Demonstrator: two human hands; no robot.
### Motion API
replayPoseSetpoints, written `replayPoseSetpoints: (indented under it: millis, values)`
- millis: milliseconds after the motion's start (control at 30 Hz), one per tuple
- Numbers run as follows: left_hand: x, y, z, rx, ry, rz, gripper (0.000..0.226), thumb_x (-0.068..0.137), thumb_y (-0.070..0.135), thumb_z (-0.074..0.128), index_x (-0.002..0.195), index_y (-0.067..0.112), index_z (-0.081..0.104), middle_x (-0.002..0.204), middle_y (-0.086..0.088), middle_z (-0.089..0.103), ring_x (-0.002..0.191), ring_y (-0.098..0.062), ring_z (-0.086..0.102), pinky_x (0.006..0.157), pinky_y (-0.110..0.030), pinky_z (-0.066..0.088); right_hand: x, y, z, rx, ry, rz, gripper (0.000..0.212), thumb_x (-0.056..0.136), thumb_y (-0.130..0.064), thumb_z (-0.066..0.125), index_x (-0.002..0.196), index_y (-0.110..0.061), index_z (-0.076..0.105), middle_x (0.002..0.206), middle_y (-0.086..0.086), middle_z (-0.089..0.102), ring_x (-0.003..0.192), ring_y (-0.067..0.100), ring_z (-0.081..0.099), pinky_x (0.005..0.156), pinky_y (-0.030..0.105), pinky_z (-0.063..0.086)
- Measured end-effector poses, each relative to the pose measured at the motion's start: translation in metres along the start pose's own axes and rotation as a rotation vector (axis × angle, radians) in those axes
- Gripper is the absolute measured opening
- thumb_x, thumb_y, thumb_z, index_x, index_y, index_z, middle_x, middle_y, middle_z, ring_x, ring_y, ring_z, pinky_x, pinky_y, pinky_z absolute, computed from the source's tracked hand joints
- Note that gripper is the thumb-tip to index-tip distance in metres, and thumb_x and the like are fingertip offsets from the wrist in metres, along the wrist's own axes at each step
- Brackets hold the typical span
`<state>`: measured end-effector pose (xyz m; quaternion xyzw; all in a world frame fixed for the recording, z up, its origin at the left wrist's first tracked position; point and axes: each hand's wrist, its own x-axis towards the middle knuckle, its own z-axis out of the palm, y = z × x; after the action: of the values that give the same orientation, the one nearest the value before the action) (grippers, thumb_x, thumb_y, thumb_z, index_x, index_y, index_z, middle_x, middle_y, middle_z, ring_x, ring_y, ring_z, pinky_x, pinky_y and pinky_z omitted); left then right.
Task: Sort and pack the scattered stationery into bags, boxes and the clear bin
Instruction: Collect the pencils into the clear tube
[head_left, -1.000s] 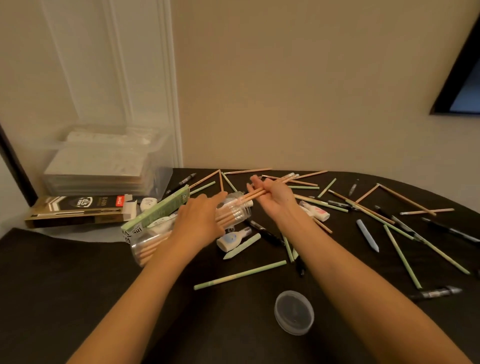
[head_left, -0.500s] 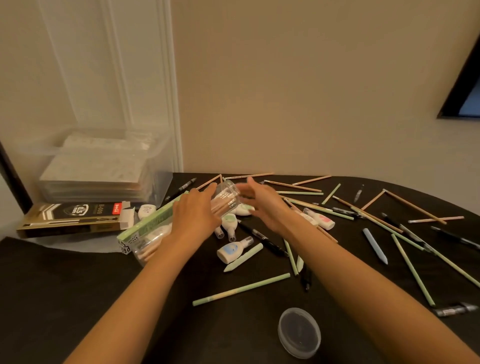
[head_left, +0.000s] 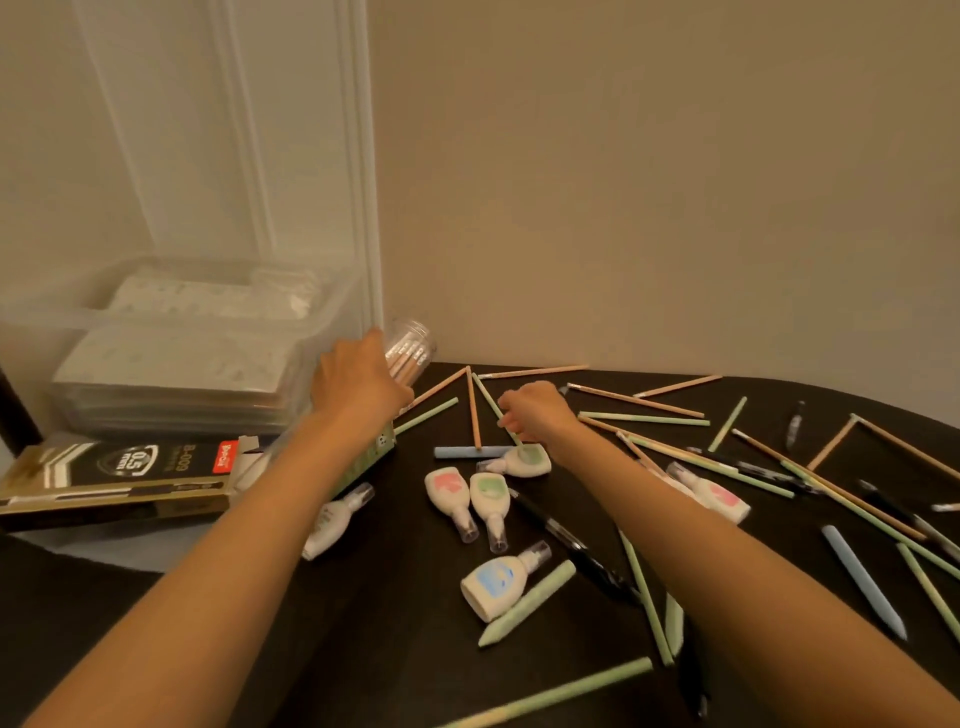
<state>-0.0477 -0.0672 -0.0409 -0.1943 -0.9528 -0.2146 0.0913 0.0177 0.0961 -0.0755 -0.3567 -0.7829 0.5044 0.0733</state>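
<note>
Left hand (head_left: 358, 384) gripped a clear plastic tube (head_left: 414, 338) of tan pencils (head_left: 404, 364); right hand (head_left: 537, 410) pinched a slim pale-green pencil (head_left: 485, 396).

Plain beige wall (head_left: 675, 182); white panelled door frame (head_left: 358, 182) at left — dark tabletop (head_left: 78, 613) below, warm dim light

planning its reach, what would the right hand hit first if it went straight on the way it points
The green pencil at its fingertips, which the right hand may already touch; next the tan pencil beside it. Depth is unclear.
</note>
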Motion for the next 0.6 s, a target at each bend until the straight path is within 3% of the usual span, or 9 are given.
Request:
replayPoseSetpoints:
  millis: [100, 200, 300, 367, 433, 533, 600]
  values:
    - [0.016, 0.002, 0.004, 0.008, -0.012, 0.009, 0.061, 0.076, 0.032, 0.072, 0.126, 0.014, 0.043, 0.120, -0.015, 0.052, 0.108, -0.032, 0.052, 0.071, -0.032, 0.036, 0.026, -0.006, 0.017, -0.259, 0.051, -0.105, 0.032, 0.091, -0.026, 0.052, 0.110, -0.001, 0.058, 0.108, 0.015, 0.064, 0.093, 0.023, 0.059, 0.071, 0.031, 0.043]
    - [0.031, 0.003, 0.008, 0.013, -0.025, 0.018, 0.062, 0.076, 0.033, 0.071, 0.127, 0.014, 0.041, 0.120, -0.015, 0.049, 0.107, -0.031, 0.052, 0.071, -0.032, 0.036, 0.047, -0.008, 0.032, -0.437, 0.026, -0.121, 0.031, 0.090, -0.026, 0.057, 0.112, -0.004, 0.054, 0.108, 0.011, 0.061, 0.087, 0.019, 0.055, 0.064, 0.028, 0.040]
    - [0.045, 0.004, 0.010, 0.012, -0.020, 0.032, 0.058, 0.075, 0.034, 0.071, 0.122, 0.013, 0.044, 0.116, -0.014, 0.052, 0.102, -0.031, 0.054, 0.068, -0.031, 0.037, 0.063, -0.007, 0.039, -0.591, -0.027, -0.111, 0.031, 0.088, -0.021, 0.060, 0.114, -0.005, 0.053, 0.113, 0.011, 0.059, 0.098, 0.023, 0.059, 0.070, 0.028, 0.046]
    - [0.052, 0.004, 0.013, 0.020, -0.012, 0.042, 0.059, 0.074, 0.035, 0.071, 0.121, 0.013, 0.044, 0.114, -0.014, 0.053, 0.102, -0.032, 0.055, 0.068, -0.032, 0.038, 0.070, -0.008, 0.038, -0.616, -0.024, -0.103, 0.030, 0.089, -0.016, 0.058, 0.116, -0.004, 0.052, 0.116, 0.013, 0.057, 0.102, 0.026, 0.059, 0.076, 0.030, 0.048]
    - [0.059, 0.003, 0.016, 0.027, -0.002, 0.049, 0.059, 0.074, 0.036, 0.071, 0.121, 0.013, 0.045, 0.113, -0.014, 0.054, 0.101, -0.032, 0.055, 0.067, -0.032, 0.038, 0.075, -0.014, 0.036, -0.560, 0.007, -0.121, 0.025, 0.091, -0.012, 0.052, 0.115, -0.003, 0.053, 0.112, 0.015, 0.059, 0.093, 0.026, 0.063, 0.073, 0.031, 0.050]
    - [0.065, 0.002, 0.016, 0.031, 0.020, 0.063, 0.058, 0.073, 0.036, 0.071, 0.119, 0.012, 0.045, 0.113, -0.014, 0.055, 0.102, -0.033, 0.055, 0.067, -0.032, 0.037, 0.079, -0.025, 0.038, -0.703, 0.117, -0.362, 0.025, 0.092, -0.012, 0.048, 0.113, -0.004, 0.057, 0.109, 0.016, 0.060, 0.093, 0.029, 0.059, 0.071, 0.035, 0.045]
    - [0.068, 0.001, 0.015, 0.032, 0.033, 0.072, 0.058, 0.074, 0.036, 0.071, 0.119, 0.011, 0.045, 0.113, -0.015, 0.055, 0.103, -0.034, 0.054, 0.068, -0.032, 0.036, 0.082, -0.029, 0.044, -0.860, 0.086, -0.544, 0.026, 0.090, -0.014, 0.052, 0.114, -0.009, 0.059, 0.111, 0.013, 0.054, 0.091, 0.026, 0.054, 0.071, 0.033, 0.041]
